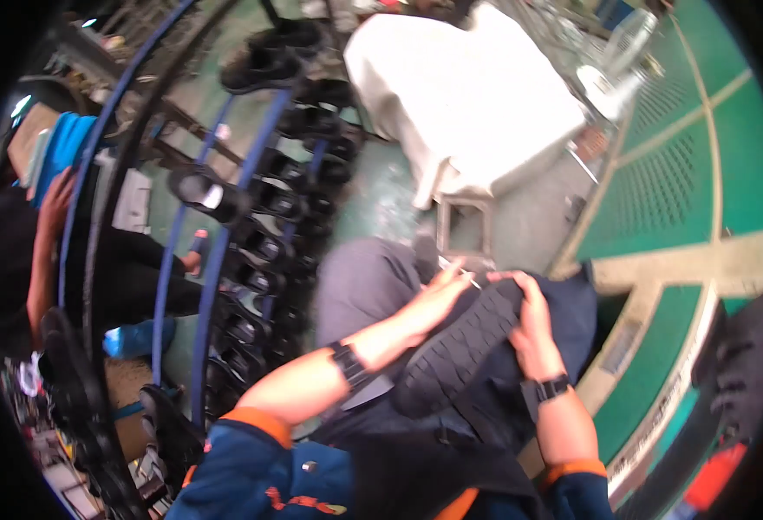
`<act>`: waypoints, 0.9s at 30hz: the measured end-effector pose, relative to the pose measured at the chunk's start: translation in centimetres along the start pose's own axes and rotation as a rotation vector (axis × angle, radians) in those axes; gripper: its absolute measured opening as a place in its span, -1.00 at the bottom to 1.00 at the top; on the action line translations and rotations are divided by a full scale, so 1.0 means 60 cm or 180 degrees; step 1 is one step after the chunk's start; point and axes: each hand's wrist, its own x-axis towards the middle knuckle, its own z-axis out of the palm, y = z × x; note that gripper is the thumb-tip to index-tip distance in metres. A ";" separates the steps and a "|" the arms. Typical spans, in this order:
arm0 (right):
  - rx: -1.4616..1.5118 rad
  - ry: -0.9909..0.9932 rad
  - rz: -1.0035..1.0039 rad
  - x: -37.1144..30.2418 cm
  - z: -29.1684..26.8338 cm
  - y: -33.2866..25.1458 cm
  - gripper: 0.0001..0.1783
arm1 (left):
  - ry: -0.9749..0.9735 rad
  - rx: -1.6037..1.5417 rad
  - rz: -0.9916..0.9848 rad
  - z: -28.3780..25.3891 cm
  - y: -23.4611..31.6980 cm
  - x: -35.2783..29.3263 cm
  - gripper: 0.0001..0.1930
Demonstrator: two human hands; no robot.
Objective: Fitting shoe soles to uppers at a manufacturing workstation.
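A black shoe (459,357) lies across my lap, its patterned sole turned up toward me. My right hand (531,325) is closed round the far end of the shoe, with the thumb side along the sole's edge. My left hand (433,305) is beside that same end, its fingers pinched together. A thin pale bit shows at those fingertips, too small to name. The shoe's upper is mostly hidden under the sole. Dark cloth (572,303) covers my lap under the shoe.
To the left stands a rack with blue posts (217,286), holding several black shoes (264,195). Beyond it a person's arm (45,251) rests by a blue item (69,143). Ahead is a white-covered block (477,87); at right, a green panelled frame (668,191).
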 end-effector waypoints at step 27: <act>0.0017 -0.0058 -0.0982 0.029 -0.056 0.041 -0.75 | -0.0104 0.2779 0.0998 0.025 -0.063 0.059 -0.46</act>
